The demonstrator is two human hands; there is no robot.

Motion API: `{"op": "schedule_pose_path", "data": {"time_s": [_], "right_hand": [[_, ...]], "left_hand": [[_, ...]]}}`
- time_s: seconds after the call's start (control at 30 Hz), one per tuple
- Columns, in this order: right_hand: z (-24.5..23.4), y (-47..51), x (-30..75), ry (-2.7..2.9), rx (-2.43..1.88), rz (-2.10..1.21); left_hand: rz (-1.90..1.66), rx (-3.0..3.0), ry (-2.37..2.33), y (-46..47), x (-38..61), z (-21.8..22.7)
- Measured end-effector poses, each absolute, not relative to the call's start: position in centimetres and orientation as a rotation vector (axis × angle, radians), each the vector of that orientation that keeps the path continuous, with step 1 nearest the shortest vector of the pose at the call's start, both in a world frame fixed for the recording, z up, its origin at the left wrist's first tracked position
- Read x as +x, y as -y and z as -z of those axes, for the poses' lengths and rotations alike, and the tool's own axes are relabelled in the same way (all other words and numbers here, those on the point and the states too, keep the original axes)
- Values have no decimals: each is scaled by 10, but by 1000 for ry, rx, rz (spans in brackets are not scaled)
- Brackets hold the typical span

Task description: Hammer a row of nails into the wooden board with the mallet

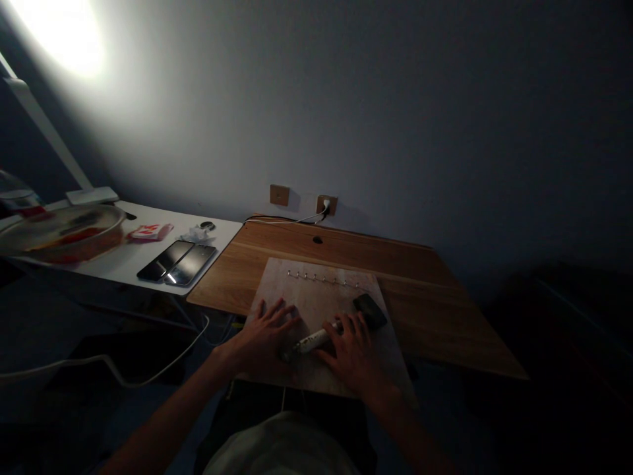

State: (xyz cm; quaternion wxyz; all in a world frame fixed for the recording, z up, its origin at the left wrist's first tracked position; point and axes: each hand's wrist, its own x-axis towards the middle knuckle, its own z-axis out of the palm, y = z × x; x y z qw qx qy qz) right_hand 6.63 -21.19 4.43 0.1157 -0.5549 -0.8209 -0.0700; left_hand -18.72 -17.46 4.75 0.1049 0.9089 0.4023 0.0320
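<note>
A pale board (321, 300) lies on the wooden desk (420, 310), with a row of several small nails (324, 279) standing along its far edge. A hammer (368, 310) with a dark head and a light handle lies slantwise on the board. My left hand (270, 333) rests flat on the board with fingers spread, beside the end of the handle. My right hand (353, 353) lies over the middle of the handle, fingers spread and resting on it.
A white side table (123, 264) at the left carries two dark phones (177, 262), a red-and-white packet (148, 231), a large bowl (62, 234) and a lamp base (91, 195). Wall sockets (326, 204) with a white cable sit behind the desk. A cable (113, 373) trails on the floor.
</note>
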Motion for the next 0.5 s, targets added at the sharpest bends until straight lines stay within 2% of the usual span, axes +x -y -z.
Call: {"op": "schedule_pose_path", "data": {"time_s": [0.5], "right_hand": [[-49,213,106,2442,-1553,138]], "left_hand": [[-86,2695,-1205,176,-187,-52]]}}
